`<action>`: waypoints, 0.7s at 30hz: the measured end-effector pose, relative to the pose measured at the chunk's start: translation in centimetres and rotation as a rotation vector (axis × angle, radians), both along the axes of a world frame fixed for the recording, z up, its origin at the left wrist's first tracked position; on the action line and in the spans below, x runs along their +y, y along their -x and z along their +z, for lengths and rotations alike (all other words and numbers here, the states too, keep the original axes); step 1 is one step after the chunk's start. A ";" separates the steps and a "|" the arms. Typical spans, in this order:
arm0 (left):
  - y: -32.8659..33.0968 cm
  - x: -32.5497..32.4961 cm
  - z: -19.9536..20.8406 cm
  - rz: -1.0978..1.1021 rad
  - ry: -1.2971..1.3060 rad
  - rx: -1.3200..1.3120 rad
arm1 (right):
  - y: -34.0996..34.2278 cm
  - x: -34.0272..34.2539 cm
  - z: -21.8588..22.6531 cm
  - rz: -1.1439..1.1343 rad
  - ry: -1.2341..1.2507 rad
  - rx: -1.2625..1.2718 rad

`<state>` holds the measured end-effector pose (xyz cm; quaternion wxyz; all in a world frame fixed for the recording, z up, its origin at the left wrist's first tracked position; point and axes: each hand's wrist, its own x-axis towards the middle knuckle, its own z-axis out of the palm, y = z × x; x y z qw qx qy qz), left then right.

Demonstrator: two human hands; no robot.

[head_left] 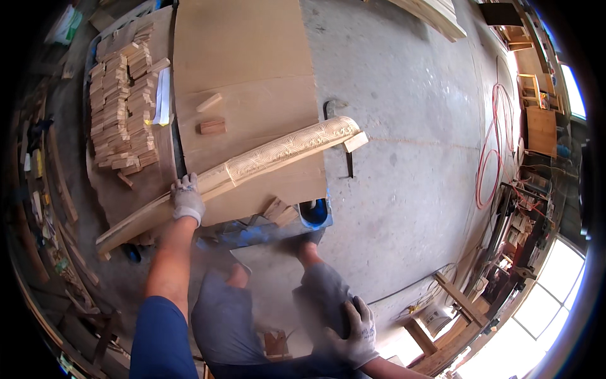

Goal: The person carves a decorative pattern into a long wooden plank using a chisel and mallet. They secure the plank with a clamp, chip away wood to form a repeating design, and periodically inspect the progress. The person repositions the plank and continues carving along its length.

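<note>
A long, pale wooden beam point(211, 183) lies slantwise over a cardboard-covered bench. Along its right part runs a rounded face carved with rings and scrolls; the left part is plain. My left hand point(187, 199), in a light work glove, has its fingers wrapped over the plain part. At the beam's far right end a dark metal clamp point(349, 163) shows on both sides, partly hidden beneath it. My right hand point(355, 335), gloved too, rests on my right thigh with fingers apart and holds nothing.
Brown cardboard point(246, 50) covers the bench. Several stacked wood blocks point(126, 107) stand at left, beside a white strip point(163, 95). Two loose blocks point(213, 127) lie behind the beam. A red hose point(483, 170) coils on the right. Timber point(435, 16) sits at the far edge.
</note>
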<state>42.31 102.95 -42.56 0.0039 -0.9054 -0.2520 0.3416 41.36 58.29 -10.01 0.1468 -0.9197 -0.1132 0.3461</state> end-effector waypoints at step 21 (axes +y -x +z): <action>10.9 -19.2 19.4 0.346 0.558 -0.063 | -4.5 -0.1 0.7 -0.027 0.127 0.379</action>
